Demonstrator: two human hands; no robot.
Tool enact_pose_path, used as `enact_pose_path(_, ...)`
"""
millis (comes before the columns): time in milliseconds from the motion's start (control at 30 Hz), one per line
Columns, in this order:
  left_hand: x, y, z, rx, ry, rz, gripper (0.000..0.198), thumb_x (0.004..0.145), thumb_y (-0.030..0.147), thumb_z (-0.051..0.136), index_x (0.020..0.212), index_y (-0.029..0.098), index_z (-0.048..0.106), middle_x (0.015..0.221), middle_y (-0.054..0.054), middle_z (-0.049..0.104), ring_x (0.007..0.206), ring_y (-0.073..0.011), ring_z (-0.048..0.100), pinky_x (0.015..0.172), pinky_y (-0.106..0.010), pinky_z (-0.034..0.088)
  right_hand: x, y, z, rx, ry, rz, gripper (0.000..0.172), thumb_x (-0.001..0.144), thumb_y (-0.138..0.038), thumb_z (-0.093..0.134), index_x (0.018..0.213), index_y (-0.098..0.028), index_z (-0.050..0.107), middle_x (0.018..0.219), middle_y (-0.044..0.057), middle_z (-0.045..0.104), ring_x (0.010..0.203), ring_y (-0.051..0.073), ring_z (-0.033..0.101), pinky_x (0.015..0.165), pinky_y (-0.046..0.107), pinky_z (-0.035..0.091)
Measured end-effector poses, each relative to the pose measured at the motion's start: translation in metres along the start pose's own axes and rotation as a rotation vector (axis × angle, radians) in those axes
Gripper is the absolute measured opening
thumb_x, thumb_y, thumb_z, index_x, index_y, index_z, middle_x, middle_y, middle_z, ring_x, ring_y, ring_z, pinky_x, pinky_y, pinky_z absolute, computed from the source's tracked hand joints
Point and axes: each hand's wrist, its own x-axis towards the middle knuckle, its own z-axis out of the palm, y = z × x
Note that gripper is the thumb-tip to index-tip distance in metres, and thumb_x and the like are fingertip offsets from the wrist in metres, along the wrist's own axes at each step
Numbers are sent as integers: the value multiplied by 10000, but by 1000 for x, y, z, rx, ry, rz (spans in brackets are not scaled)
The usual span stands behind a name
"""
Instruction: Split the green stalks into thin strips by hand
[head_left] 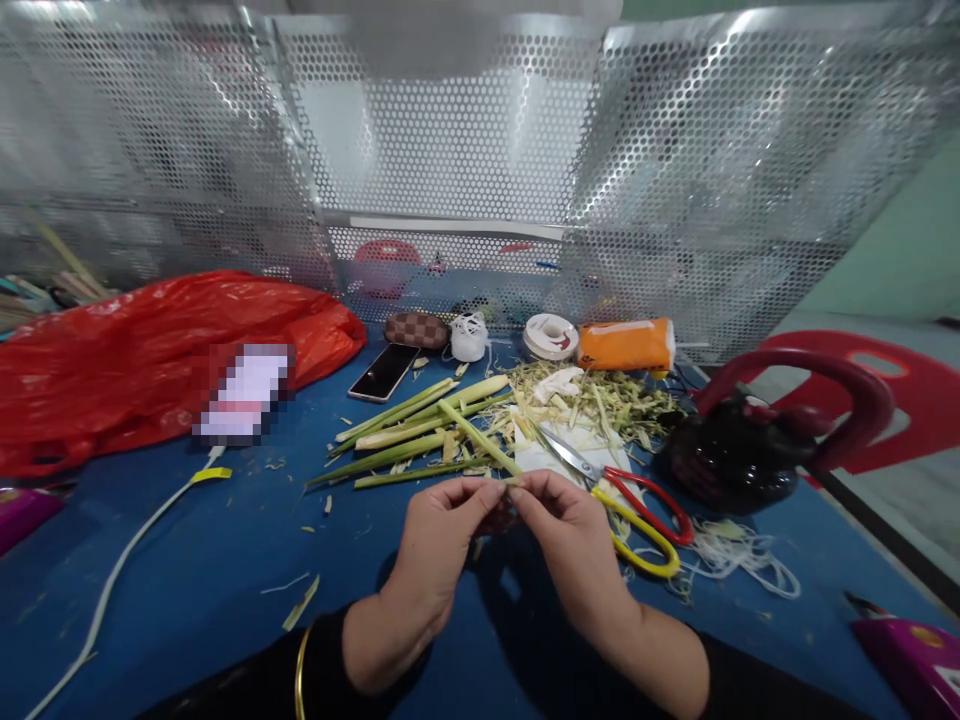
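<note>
My left hand [439, 540] and my right hand [574, 535] meet above the blue table, thumbs and fingertips pinched close together. Between them is a small piece of pale green stalk [484, 440], whose long part seems to rise up and left from my fingertips. Behind my hands lies a pile of cut green stalks [405, 455]. Scissors [634, 505] with one red and one yellow handle rest just right of my right hand, their blades over white paper [532, 452] strewn with shredded plant bits [630, 405].
A black kettle [731, 455] with a dark red handle stands at the right, near tangled white string [742, 560]. Two phones, a checkered case [416, 330], a ribbon spool [551, 337] and an orange packet [626, 345] lie farther back. Red plastic [172, 330] and a white cable [127, 550] are left.
</note>
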Motion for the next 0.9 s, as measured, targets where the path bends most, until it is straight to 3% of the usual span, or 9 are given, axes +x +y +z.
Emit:
enact_pose_path(233, 0, 0, 0, -10, 28, 9, 226, 580, 309, 818, 685, 134, 721, 648, -31, 704, 595, -110, 621, 626, -207, 495, -6, 0, 7, -4, 19, -8, 161, 738, -323, 665, 713, -164, 654, 645, 13, 658, 612, 153, 587, 608, 277, 487)
enact_pose_path(367, 3, 5, -3, 58, 23, 62, 229, 625, 326, 790, 714, 131, 712, 651, -34, 702, 598, -122, 640, 637, -221, 505, -1, -18, -7, -206, -112, -119, 168, 781, -327, 628, 815, -171, 682, 723, 28, 689, 689, 174, 619, 651, 292, 498)
enact_pose_path(500, 4, 12, -5, 114, 31, 32, 247, 654, 342, 769, 742, 122, 701, 698, -53, 713, 575, -118, 638, 602, -223, 501, 6, -48, -61, -590, -129, -322, 161, 776, -328, 636, 836, -193, 699, 832, 48, 720, 757, 200, 644, 722, 324, 501)
enact_pose_path(567, 3, 14, -5, 125, 20, 6, 251, 655, 343, 767, 746, 119, 697, 696, -53, 708, 563, -112, 627, 591, -222, 497, 3, -52, -99, -764, -52, -356, 195, 814, -348, 594, 896, -201, 693, 870, 58, 719, 791, 215, 653, 740, 330, 497)
enact_pose_path(667, -3, 17, -1, 141, -18, -13, 233, 649, 331, 767, 724, 126, 687, 667, -44, 692, 546, -110, 614, 570, -221, 486, -12, -37, -154, -1043, 66, -319, 200, 854, -356, 530, 885, -234, 686, 901, 60, 717, 790, 231, 661, 688, 321, 491)
enact_pose_path(733, -6, 19, 0, 150, -48, -15, 226, 649, 334, 763, 700, 133, 671, 648, -37, 679, 550, -115, 614, 551, -215, 472, -25, -18, -182, -1212, 77, -281, 204, 857, -348, 509, 877, -252, 688, 909, 59, 711, 765, 236, 660, 647, 328, 488)
enact_pose_path(833, -8, 24, 0, 159, -63, -4, 238, 652, 351, 760, 680, 143, 647, 630, -18, 659, 557, -112, 610, 533, -203, 454, -41, 4, -204, -1333, 77, -299, 227, 855, -325, 494, 939, -239, 687, 970, 83, 688, 825, 260, 656, 700, 364, 503)
enact_pose_path(900, -6, 28, -2, 155, -48, 26, 246, 648, 359, 762, 679, 148, 640, 629, -8, 653, 558, -105, 603, 531, -198, 449, -45, 7, -204, -1309, 70, -342, 235, 873, -318, 471, 926, -231, 683, 968, 92, 681, 852, 256, 651, 738, 367, 506)
